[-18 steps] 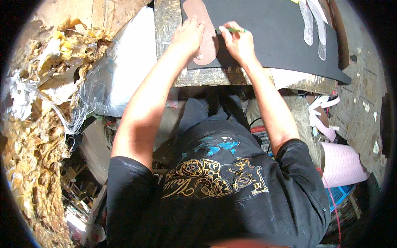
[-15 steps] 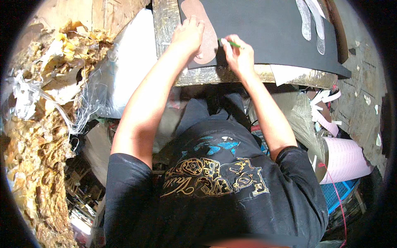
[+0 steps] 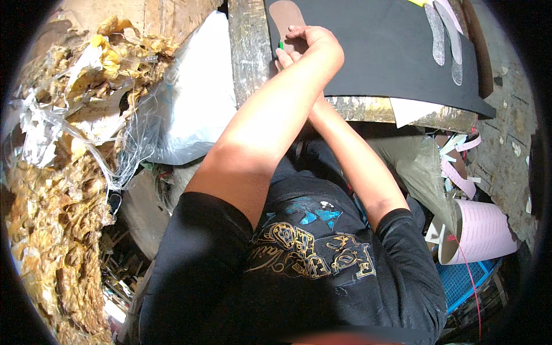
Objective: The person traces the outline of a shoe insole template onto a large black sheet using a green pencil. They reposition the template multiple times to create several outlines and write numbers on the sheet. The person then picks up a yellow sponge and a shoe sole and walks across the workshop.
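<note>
A brown insole-shaped template (image 3: 284,14) lies on a black sheet (image 3: 374,52) near the sheet's left edge. My left hand (image 3: 319,39) reaches across to the template's right side, its bent fingers pressing on it and holding it down. Beneath my left forearm, my right hand (image 3: 287,58) is closed on a green pen (image 3: 281,44) at the template's left edge. The left forearm hides most of the right hand and the template's lower end.
Grey insole-shaped strips (image 3: 438,40) lie on the sheet's right side. A wooden board edge (image 3: 247,52) runs along its left, beside a white plastic bag (image 3: 201,75). Brownish-yellow crumpled material (image 3: 52,230) fills the far left. A pink roll (image 3: 483,233) sits at right over a blue crate (image 3: 468,284).
My left hand has swung right over the template, its forearm now crossing above the right. My right hand has carried the pen from the template's right edge to its left.
</note>
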Tool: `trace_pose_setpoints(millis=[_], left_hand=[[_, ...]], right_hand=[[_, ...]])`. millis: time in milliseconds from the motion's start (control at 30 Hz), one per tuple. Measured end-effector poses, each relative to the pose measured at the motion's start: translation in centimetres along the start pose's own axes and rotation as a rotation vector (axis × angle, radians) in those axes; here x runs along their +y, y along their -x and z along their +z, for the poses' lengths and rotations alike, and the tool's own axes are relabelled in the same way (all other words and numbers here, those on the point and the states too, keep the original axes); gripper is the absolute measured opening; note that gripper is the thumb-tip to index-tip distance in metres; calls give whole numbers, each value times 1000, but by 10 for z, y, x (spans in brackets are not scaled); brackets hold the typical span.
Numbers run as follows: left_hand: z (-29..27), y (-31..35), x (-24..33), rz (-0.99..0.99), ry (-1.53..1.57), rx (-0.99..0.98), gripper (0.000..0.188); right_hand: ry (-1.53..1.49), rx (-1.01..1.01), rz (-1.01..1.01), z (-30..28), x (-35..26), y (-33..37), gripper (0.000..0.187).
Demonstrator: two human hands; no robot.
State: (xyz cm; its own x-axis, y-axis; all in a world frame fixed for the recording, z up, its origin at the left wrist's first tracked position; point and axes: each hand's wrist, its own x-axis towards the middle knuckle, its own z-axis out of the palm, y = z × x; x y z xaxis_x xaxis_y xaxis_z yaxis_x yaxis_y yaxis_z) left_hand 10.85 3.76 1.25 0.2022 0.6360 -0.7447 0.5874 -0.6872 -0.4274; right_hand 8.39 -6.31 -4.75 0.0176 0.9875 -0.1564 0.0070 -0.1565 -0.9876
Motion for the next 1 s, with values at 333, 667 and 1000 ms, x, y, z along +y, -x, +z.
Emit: trace_pose_setpoints(millis=[333,667,1000], left_hand=[[9,13,-5,-72,223,173,50],[64,38,-33,-25,637,500,55],[72,34,-27,-75,732,522,61]], right_hand=[[444,-28,-246,1,-9,24,35],[602,-181,-433,-55,-34,86,21],[714,-244,-165,-122,-52,24,28]])
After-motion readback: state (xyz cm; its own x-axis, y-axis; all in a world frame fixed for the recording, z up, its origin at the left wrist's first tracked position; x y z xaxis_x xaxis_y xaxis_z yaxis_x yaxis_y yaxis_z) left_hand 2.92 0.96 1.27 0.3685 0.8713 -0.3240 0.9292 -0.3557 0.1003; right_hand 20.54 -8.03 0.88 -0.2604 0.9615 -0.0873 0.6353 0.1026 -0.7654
